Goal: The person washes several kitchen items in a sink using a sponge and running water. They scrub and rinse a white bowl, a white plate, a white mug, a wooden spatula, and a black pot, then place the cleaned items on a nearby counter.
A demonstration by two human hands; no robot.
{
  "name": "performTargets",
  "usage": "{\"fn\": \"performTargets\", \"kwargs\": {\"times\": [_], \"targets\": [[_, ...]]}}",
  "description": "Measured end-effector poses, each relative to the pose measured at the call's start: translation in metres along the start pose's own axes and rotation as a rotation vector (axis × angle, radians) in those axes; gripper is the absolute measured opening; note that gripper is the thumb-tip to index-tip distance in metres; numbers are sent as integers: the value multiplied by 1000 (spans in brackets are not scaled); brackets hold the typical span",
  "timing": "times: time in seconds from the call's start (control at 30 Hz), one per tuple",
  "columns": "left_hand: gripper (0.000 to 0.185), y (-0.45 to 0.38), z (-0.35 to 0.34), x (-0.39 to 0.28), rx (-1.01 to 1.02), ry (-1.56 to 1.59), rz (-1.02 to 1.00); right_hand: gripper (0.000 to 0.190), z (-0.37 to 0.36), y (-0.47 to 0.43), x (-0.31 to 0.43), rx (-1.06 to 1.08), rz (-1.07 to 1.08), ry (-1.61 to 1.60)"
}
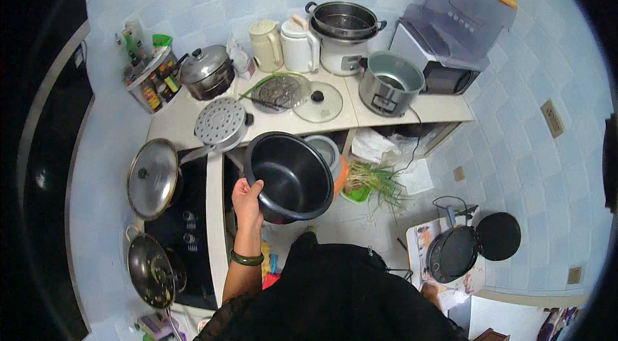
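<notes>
My left hand (247, 200) grips the rim of a black inner cooking pot (292, 174), thumb inside and fingers outside. The pot is tilted towards me in mid-air in front of the counter, and its inside looks bare. At my right side, only a small blurred part of my right hand or forearm (431, 294) shows beside my black clothing, so its fingers cannot be made out. On the counter's right part stands a silver electric cooker body (390, 83) without a lid. A glass lid with a black knob (318, 102) lies to its left.
A perforated steamer pot (222, 121) stands at the counter corner. A lidded pan (152, 179) and a wok (152, 271) occupy the hob (193, 264) on the left. Green onions (376, 179) lie on the floor. An open electric griddle (453, 254) rests on a low table at right.
</notes>
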State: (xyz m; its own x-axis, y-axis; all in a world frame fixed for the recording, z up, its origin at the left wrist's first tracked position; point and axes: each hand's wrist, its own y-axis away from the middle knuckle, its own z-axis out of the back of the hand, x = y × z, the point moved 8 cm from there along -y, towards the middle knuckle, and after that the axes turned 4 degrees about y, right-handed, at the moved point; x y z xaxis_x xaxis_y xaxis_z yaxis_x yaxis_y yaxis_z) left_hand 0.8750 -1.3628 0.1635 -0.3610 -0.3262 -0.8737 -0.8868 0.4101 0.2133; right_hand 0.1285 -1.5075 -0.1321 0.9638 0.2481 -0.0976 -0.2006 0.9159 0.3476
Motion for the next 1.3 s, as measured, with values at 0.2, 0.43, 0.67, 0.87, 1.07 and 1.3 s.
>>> {"fn": "performTargets", "kwargs": {"times": [0.2,0.43,0.67,0.87,1.07,1.3], "targets": [[9,-116,-19,18,86,40,30,27,-30,61,17,207,-601,-733],[13,-222,-53,19,-53,207,93,28,-28,88,68,224,-691,-790],[14,-343,-65,57,-129,542,81,30,-81,149,58,203,-778,-762],[14,-362,-76,71,-149,596,183,23,-119,199,59,188,-790,-946],[14,-371,-94,83,-106,610,246,24,-71,151,112,236,-771,-957],[10,-418,-69,123,-188,639,245,24,-16,100,147,216,-725,-1043]]}}
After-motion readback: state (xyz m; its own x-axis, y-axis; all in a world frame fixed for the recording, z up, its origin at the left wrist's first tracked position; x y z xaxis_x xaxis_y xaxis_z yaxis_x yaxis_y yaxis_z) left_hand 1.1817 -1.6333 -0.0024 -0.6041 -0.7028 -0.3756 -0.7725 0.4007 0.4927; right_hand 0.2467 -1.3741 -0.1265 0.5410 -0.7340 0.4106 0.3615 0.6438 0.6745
